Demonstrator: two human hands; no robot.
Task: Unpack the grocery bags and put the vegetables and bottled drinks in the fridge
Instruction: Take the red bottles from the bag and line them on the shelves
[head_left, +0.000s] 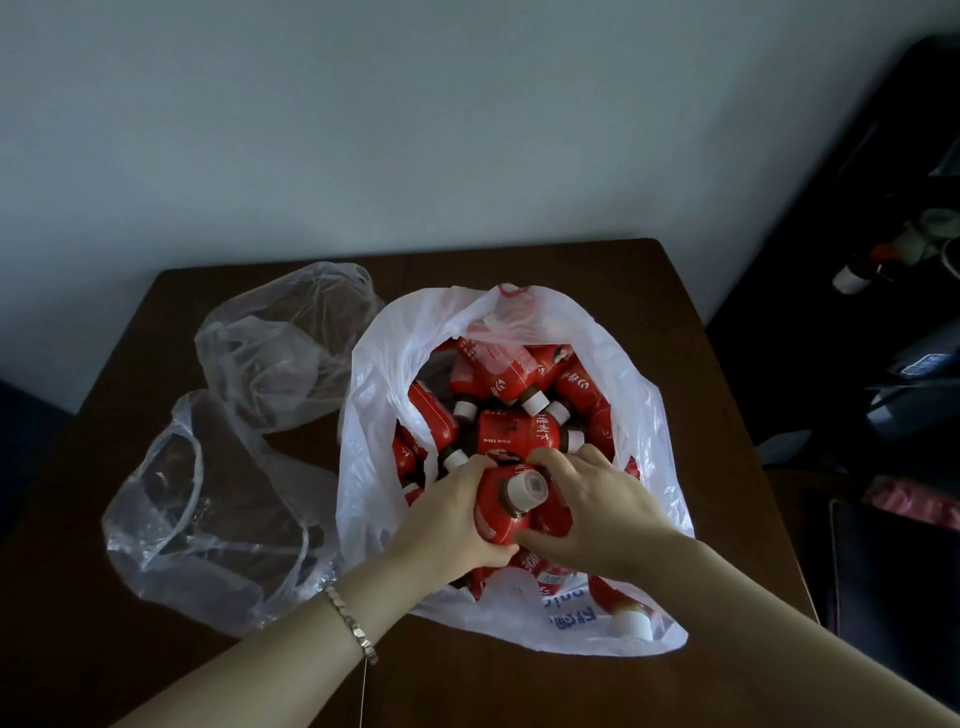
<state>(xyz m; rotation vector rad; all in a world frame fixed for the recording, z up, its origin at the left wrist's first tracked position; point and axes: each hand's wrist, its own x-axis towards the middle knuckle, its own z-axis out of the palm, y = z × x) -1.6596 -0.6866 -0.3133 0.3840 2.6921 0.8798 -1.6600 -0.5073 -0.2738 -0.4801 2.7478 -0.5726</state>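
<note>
Down inside the white bag (374, 395) on the bench (675, 291), left hand (447, 525) and right hand (597, 514) clasp a red bottle (501, 512), upright, cap facing the camera.

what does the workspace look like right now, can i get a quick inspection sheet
surface: dark wooden table against a pale wall.
job's things: white bag open, full of red bottles; one bottle held.
clutter: two clear bags, apparently empty.
hands: left hand and right hand both grip that bottle.
cables: nothing seen on the table.
surroundings: dim dark furniture at right; no fridge in view.
</note>
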